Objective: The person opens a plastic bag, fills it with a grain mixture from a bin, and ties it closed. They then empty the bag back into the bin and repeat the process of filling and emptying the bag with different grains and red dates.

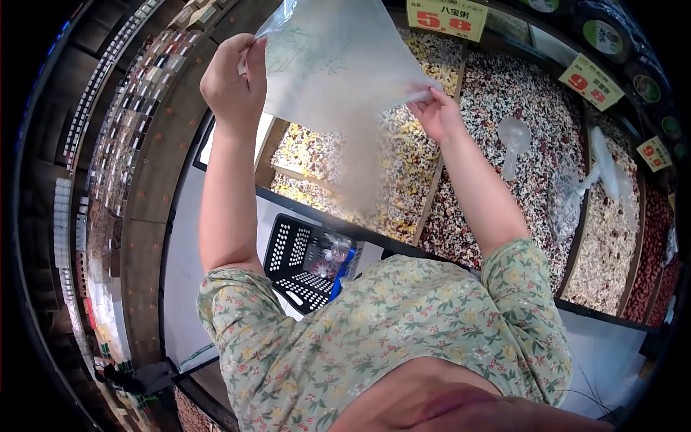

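Note:
A thin, translucent plastic bag [338,65] with faint green print is stretched between my two hands at the top of the view. My left hand [237,83] is closed on its left edge, fingers curled inward. At the opposite side, my right hand [435,111] pinches the bag's lower right corner between thumb and fingers. Below it lies a bin of mixed yellow and white grains [309,155], partly covered by the bag. A blurry patch in front of the grains cannot be made out.
Right of that bin is one of darker mixed grains and beans [468,173] with a clear scoop [514,137] on top. Crumpled plastic bags [608,173] lie farther right. Price signs [446,20] stand behind. A black shopping basket [291,252] sits below; packed shelves [137,122] line the left.

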